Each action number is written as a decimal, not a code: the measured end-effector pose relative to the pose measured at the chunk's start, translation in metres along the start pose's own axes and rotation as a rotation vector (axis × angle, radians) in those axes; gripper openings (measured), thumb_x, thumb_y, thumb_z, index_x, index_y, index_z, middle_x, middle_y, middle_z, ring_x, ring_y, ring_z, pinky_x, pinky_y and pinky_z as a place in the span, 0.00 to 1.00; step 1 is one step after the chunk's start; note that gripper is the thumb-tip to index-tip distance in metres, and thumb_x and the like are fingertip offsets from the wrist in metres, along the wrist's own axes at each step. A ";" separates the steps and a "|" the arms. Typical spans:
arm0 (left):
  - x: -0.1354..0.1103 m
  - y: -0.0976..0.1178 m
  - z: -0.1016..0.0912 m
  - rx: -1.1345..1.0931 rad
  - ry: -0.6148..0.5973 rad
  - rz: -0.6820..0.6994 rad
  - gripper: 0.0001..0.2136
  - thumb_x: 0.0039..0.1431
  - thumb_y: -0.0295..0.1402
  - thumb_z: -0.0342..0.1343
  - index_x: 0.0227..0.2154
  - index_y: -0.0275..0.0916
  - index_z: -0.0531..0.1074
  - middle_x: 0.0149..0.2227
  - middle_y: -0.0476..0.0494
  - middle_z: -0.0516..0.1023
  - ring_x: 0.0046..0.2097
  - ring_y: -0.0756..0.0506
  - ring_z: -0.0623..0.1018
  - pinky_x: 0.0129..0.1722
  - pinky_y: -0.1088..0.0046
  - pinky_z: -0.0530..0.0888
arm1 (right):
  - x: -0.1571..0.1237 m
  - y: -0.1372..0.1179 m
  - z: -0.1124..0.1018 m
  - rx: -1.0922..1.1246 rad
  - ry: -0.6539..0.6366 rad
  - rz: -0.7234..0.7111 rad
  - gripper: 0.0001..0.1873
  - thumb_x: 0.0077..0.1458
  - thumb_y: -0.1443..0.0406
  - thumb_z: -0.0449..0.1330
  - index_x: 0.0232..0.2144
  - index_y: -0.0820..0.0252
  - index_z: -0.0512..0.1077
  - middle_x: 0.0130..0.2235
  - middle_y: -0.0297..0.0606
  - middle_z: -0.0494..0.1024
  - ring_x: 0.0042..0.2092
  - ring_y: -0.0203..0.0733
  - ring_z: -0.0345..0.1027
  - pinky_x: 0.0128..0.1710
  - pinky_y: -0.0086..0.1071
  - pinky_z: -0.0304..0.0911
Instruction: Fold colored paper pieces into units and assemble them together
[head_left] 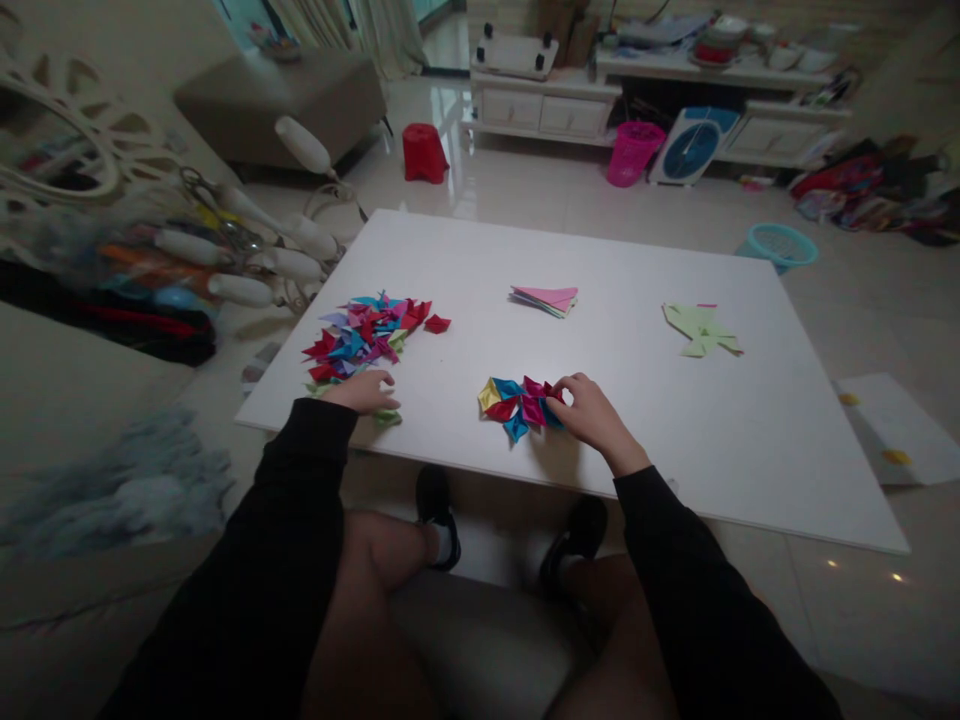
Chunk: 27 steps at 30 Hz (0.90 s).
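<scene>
Colourful folded origami pieces lie in two groups on the white table (630,440). The larger pile (364,335), mostly red, blue, purple and green, is on the left. My left hand (358,391) rests at its near edge, thumb and fingers apart, with a light green folded piece (388,417) just below the fingertips. In front of me sits a smaller cluster (517,402) of shiny gold, blue, red and magenta pieces. Over its right end, my right hand (592,415) has thumb and forefinger closed on a dark red origami piece (553,393), partly covered by the fingers.
Farther back on the table are a fanned stack of folded papers (546,298) with pink on top and some flat light green papers (701,328). A red stool (424,153), a pink bin (632,155) and a blue basket (780,246) stand on the floor beyond.
</scene>
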<state>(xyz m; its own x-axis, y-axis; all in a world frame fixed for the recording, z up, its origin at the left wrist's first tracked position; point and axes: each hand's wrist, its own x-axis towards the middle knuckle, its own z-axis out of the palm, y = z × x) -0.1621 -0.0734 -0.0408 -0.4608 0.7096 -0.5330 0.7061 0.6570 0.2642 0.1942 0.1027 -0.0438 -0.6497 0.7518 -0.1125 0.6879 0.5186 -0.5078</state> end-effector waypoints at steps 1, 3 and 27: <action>-0.002 0.001 0.002 0.007 -0.042 -0.020 0.22 0.45 0.34 0.66 0.46 0.35 0.75 0.49 0.30 0.81 0.45 0.37 0.82 0.41 0.69 0.77 | 0.000 0.000 0.001 0.001 -0.002 -0.005 0.09 0.60 0.60 0.60 0.36 0.58 0.77 0.41 0.44 0.75 0.45 0.47 0.70 0.47 0.38 0.64; -0.003 0.007 0.006 0.018 -0.096 -0.035 0.23 0.42 0.31 0.66 0.45 0.37 0.76 0.47 0.34 0.82 0.39 0.40 0.82 0.38 0.71 0.77 | 0.000 -0.002 0.002 -0.001 -0.009 -0.003 0.09 0.60 0.60 0.60 0.37 0.58 0.77 0.41 0.44 0.75 0.44 0.47 0.70 0.47 0.37 0.64; 0.011 0.067 0.022 0.025 0.092 0.336 0.13 0.43 0.27 0.63 0.35 0.39 0.82 0.42 0.41 0.80 0.40 0.43 0.79 0.44 0.72 0.74 | -0.002 -0.005 -0.001 0.037 -0.016 0.002 0.09 0.60 0.61 0.60 0.37 0.59 0.77 0.42 0.44 0.75 0.46 0.47 0.70 0.49 0.37 0.64</action>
<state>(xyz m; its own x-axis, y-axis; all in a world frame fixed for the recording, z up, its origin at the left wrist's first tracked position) -0.1078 -0.0268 -0.0472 -0.2461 0.9061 -0.3441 0.8389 0.3769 0.3927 0.1921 0.0991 -0.0398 -0.6539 0.7459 -0.1268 0.6769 0.5019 -0.5384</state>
